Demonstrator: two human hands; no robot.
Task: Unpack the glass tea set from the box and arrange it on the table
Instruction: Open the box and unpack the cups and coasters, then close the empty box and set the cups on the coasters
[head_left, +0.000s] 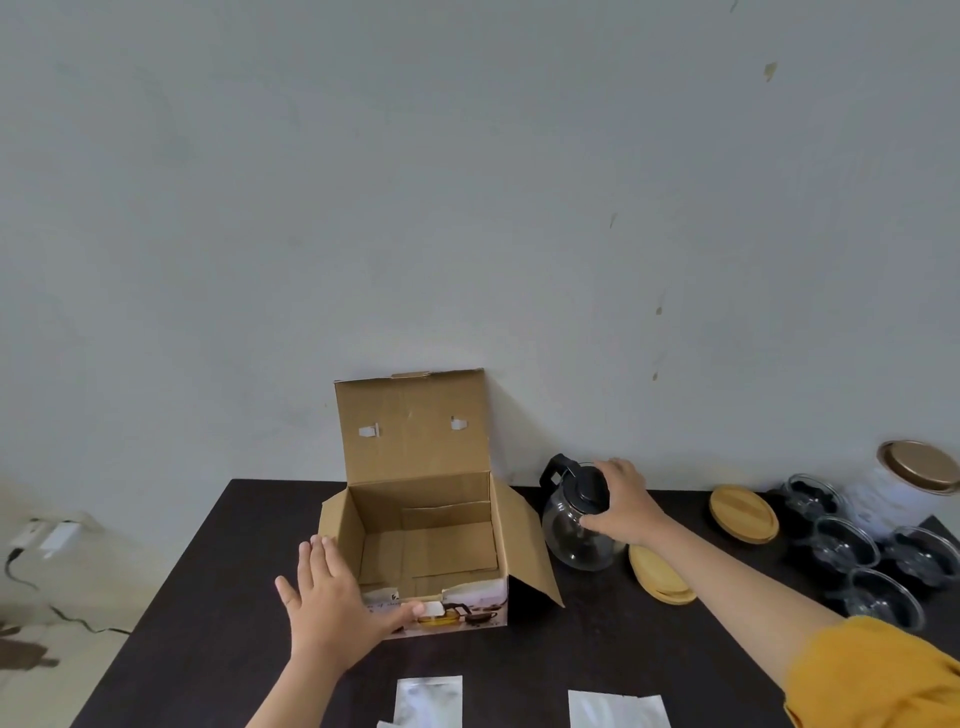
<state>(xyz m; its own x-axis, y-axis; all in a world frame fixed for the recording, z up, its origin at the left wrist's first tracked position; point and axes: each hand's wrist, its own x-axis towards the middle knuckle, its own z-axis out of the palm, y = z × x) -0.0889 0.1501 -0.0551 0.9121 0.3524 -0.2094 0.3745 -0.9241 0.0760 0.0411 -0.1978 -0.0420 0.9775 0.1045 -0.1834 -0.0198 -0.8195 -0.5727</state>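
An open cardboard box (447, 525) stands on the dark table (218, 613), lid flap up against the wall, its inside bare. My left hand (337, 603) rests flat against the box's front left corner, fingers straight. Right of the box stands a glass teapot (576, 535) with a black lid and handle. My right hand (623, 504) grips the teapot around its top. Several glass cups (847, 545) stand at the far right. Wooden coasters (743, 514) lie behind them, and a stack of wooden coasters (660, 577) sits by the teapot.
A glass jar with a gold lid (919, 467) lies at the right edge. Two white paper wrappers (431, 701) (613, 709) lie at the table's near edge. A wall runs close behind the table. A cable and plug (47, 540) lie on the floor at left.
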